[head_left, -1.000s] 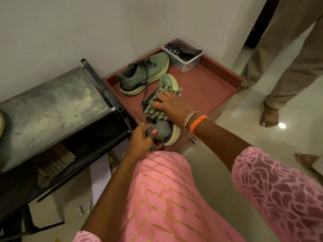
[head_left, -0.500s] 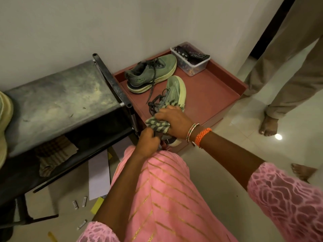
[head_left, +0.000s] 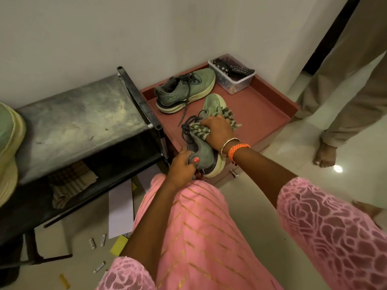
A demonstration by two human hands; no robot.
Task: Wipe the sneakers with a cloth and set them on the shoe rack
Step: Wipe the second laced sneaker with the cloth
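1. The shoe rack (head_left: 69, 122) is my landmark. It is a dark metal frame with a dull, dusty, scratched top shelf. At its far left edge lies part of a pale green shoe with a cream sole (head_left: 9, 147).
2. On the lower shelf of the rack lies a folded brown checked cloth (head_left: 71, 185), soft and flat.
3. Just right of the rack, the left hand (head_left: 182, 170) grips the heel of the sneaker (head_left: 202, 151), the thumb curled over the grey collar.
4. This sneaker, the one being wiped, is held over the near edge of the red tray (head_left: 261, 114) that stands right of the rack. I judge it light, with a soft fabric upper and a thick, springy foam sole. The stiff heel is the good place to hold. The loose laces may catch.
5. The right hand (head_left: 217, 130) presses a bunched striped rag (head_left: 199, 130) on the laces, fingers curled around it. The rag is limp, with a frayed end.
6. Further from the rack, the second sneaker (head_left: 184, 91) rests in the tray, not held.
7. Farthest right in the tray stands a clear plastic box (head_left: 232, 78) with remotes.
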